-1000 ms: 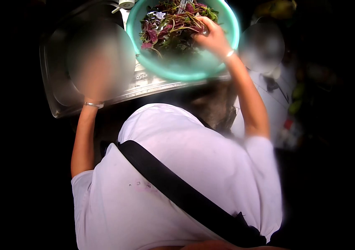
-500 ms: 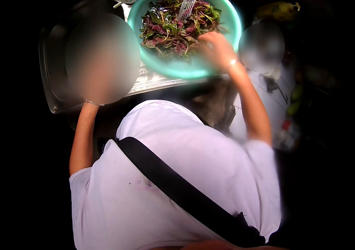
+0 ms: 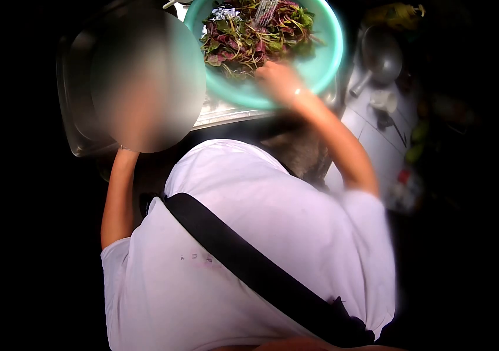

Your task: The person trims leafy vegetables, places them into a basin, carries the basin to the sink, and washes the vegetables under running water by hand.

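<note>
A turquoise basin (image 3: 326,64) holds a heap of green and purple-red leafy greens (image 3: 249,44). Water streams (image 3: 266,11) from above onto the leaves. At the near edge of the heap, inside the basin, is my right hand (image 3: 281,83). Its fingers touch the leaves, but they are smeared, so their grip is unclear. My left hand (image 3: 138,114) reaches over the left side of the sink, to the left of the basin. A round blur covers it, hiding its fingers and anything in them.
The metal sink (image 3: 71,126) extends left of the basin, with its bright front edge (image 3: 226,117) below. On the white tiled counter (image 3: 349,134) at right lie a dark ladle-like utensil (image 3: 381,55) and a small white cup-like item (image 3: 383,100). Farther right, things are dim.
My right hand has moved left and slightly down, from the basin's right side to the near edge of the leaves. The leaf heap's shape has shifted. My left hand has barely moved.
</note>
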`<state>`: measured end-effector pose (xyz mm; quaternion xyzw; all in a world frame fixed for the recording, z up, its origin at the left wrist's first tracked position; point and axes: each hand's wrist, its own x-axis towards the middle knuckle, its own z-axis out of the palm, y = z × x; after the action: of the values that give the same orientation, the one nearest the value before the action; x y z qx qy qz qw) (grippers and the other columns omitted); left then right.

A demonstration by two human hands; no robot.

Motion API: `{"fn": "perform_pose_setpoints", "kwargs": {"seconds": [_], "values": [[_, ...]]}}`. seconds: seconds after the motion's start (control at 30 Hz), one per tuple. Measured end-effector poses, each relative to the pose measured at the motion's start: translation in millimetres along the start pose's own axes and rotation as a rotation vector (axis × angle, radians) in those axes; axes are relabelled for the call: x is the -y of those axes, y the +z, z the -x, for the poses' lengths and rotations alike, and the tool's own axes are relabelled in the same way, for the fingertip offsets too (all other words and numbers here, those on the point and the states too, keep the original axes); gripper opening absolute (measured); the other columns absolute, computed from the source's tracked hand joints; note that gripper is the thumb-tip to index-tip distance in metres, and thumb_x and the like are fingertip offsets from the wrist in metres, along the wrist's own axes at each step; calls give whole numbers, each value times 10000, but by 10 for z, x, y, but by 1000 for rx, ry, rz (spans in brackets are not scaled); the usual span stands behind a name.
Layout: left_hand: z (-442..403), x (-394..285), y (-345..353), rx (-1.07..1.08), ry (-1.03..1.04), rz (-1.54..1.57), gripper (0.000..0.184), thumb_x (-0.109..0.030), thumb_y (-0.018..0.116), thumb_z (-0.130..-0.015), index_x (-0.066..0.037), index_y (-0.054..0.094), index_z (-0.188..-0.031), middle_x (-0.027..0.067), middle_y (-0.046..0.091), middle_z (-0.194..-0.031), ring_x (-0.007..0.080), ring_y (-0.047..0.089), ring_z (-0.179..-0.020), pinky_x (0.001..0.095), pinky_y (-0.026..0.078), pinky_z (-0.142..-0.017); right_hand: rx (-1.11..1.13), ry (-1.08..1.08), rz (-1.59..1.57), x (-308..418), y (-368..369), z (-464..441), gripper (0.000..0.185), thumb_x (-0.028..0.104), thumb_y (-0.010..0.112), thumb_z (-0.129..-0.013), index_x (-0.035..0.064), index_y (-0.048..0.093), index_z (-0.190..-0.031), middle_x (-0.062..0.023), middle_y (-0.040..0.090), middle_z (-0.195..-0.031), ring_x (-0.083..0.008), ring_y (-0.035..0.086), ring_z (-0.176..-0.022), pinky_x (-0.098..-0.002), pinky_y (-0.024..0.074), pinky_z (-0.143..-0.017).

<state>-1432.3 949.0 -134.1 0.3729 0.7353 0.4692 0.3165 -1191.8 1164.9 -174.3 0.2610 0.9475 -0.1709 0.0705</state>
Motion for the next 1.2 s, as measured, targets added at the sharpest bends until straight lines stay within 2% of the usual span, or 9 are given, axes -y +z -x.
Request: {"fn": "perform_pose_setpoints", "kwargs": {"seconds": [0.2, 0.27, 0.5, 0.73, 0.83, 0.93, 1.0, 1.13, 1.2], "values": [[49, 323, -120, -16, 224, -365, 320, -73, 496, -876, -20, 496, -1192, 76, 586, -1025, 108, 561, -884, 239, 467, -783, -320, 67, -180, -149, -171, -59, 265, 278, 612, -764, 166, 623, -1005, -109, 557, -976, -284, 561, -920, -392, 456, -783], [16, 187, -42, 2, 71, -103, 326, -74, 498, -874, -22, 492, -1196, 76, 587, -1022, 106, 561, -879, 238, 465, -780, -570, -13, -214, -199, -130, -264, 317, 304, 633, -750, 190, 611, -1045, -125, 544, -1048, -295, 542, -957, -392, 449, -812], [-116, -120, 189, 63, -10, 10, 329, -72, 496, -872, -21, 489, -1197, 80, 586, -1019, 113, 566, -876, 238, 464, -783, 14, -11, 71, 309, 292, -784, 606, 458, 458, -813, 319, 266, -1372, -161, 159, -1441, -431, 140, -1306, -524, 208, -1038], [-103, -84, 115, 34, -50, -28, 330, -68, 495, -872, -20, 486, -1199, 83, 584, -1021, 108, 557, -876, 240, 463, -779, 47, 53, 127, -142, 57, -756, 563, 445, 533, -815, 275, 373, -1326, -111, 262, -1408, -309, 328, -1246, -472, 348, -955], [-99, 5, 65, 10, -46, -12, 329, -65, 494, -874, -21, 486, -1199, 81, 583, -1023, 104, 552, -879, 239, 461, -777, -273, -145, -24, -244, -275, -742, 346, 341, 587, -782, 174, 604, -1084, -134, 442, -1271, -298, 488, -1094, -378, 402, -924], [-190, -10, 44, 22, -53, -44, 328, -62, 494, -874, -22, 486, -1200, 77, 584, -1022, 101, 549, -878, 237, 460, -776, -489, -80, 228, -697, -485, -999, 455, 432, 593, -759, 234, 550, -1167, -137, 418, -1295, -314, 381, -1193, -461, 381, -892], [-218, 39, 64, 28, -77, -10, 329, -62, 496, -874, -24, 486, -1200, 75, 585, -1023, 100, 548, -871, 237, 459, -775, -375, -63, 105, -378, -1067, -750, 337, 284, 661, -756, 144, 589, -1053, -111, 630, -965, -250, 584, -912, -366, 465, -829], [-234, 220, 104, 3, 21, -139, 317, -75, 496, -865, -26, 502, -1179, 82, 593, -1015, 128, 557, -881, 255, 449, -790, -315, 255, 209, -945, 41, -1202, 768, 645, 527, -703, 307, 305, -1356, -170, 175, -1434, -368, 163, -1311, -544, 311, -949], [-288, 163, 166, -12, 7, -119, 305, -98, 492, -848, -29, 528, -1143, 101, 606, -1000, 179, 572, -918, 292, 431, -819, -234, 223, 214, -672, 32, -1115, 743, 638, 505, -731, 310, 297, -1365, -169, 203, -1426, -363, 206, -1297, -551, 292, -962]]}}
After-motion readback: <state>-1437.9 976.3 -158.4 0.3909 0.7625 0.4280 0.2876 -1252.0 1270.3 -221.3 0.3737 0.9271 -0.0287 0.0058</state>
